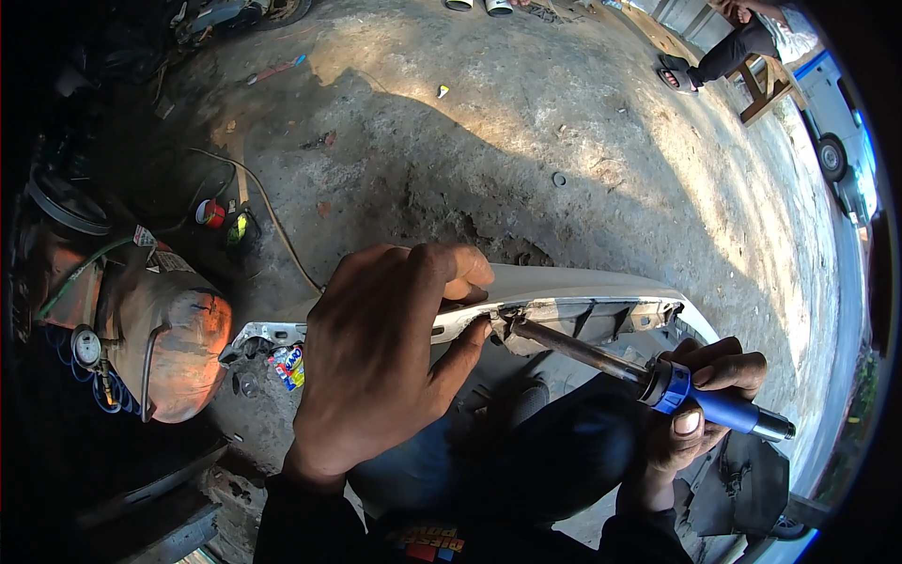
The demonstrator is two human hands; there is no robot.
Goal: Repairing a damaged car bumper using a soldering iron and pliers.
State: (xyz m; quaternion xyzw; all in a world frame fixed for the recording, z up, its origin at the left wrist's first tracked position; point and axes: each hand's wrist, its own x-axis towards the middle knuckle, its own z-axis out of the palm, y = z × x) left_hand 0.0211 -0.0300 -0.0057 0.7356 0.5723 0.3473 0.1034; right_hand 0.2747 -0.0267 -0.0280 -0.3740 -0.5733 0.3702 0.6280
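A long white plastic car bumper (601, 284) lies across my lap, its dark ribbed inner side facing me. My left hand (376, 348) pinches the bumper's edge near the middle, thumb below and fingers over the top. In my right hand (700, 399) is a soldering iron (728, 411) with a blue handle and a long, darkened metal shaft. Its shaft slants up and left, and the tip meets the bumper's inner edge just right of my left thumb. My left fingertips partly hide the edge there.
An orange rusty tank (193, 348) with a pressure gauge (86, 346) stands at the left. A thin hose (268, 211) runs over the rough floor (526, 141). A red can (210, 213) lies near it. Another person (742, 47) sits far right, by a parked vehicle (832, 132).
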